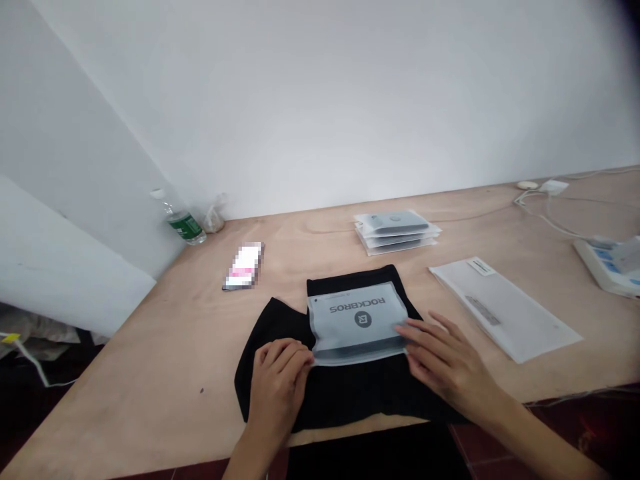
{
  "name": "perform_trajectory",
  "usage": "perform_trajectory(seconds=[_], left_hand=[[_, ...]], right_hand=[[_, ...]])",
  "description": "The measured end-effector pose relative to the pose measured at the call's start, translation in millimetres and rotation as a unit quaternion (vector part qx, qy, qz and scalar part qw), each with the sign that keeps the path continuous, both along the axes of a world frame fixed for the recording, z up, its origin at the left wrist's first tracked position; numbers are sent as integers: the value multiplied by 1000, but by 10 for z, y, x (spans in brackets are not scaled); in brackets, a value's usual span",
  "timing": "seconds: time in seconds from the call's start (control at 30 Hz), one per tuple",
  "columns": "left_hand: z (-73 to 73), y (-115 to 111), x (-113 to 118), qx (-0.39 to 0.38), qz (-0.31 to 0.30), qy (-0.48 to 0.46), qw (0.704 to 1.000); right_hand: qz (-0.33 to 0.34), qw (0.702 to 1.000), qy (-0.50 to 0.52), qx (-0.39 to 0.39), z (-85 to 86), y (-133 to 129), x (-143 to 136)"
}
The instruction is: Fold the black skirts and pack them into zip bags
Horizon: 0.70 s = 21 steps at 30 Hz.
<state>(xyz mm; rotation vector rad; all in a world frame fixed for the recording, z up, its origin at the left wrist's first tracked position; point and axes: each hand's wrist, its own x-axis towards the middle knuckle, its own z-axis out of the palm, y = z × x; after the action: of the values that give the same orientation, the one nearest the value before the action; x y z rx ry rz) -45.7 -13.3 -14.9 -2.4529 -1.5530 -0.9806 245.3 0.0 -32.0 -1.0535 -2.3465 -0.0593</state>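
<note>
A frosted plastic bag printed ROCKBROS, with dark folded contents inside, lies on a spread black garment. The lettering is upside down from where I look. At the bag's near left corner, my left hand has its fingers curled in and closed on the edge. My right hand is at the near right corner, with fingertips over the bag's top and the thumb by its edge, gripping it lightly. Its outer fingers are spread away from the bag. The garment extends beneath the bag and beside both hands.
Behind the garment sits a stack of packed bags. To the right lies a flat white bag with a label. A phone, a water bottle, and a power strip with cables stand around on the wooden table.
</note>
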Motion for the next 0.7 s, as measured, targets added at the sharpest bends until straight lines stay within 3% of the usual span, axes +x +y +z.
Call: perform_trajectory(seconds=[0.1, 0.2, 0.3, 0.4, 0.53, 0.7], left_hand=[[-30, 9, -79, -17, -1, 14, 1000], [43, -26, -171, -87, -8, 50, 995], [194, -63, -107, -165, -13, 83, 983], [259, 7, 199, -171, -12, 93, 981], [119, 256, 633, -145, -38, 117, 982], [-64, 444, 719, -150, -20, 131, 980]], right_hand=[[-32, 999, -12, -10, 15, -62, 247], [-60, 998, -18, -9, 93, -109, 270], [-96, 995, -29, -14, 196, -89, 80], [-116, 992, -49, -25, 254, 21, -261], [-111, 989, -88, -51, 194, 238, -639], [-103, 986, -102, -85, 35, 377, -669]])
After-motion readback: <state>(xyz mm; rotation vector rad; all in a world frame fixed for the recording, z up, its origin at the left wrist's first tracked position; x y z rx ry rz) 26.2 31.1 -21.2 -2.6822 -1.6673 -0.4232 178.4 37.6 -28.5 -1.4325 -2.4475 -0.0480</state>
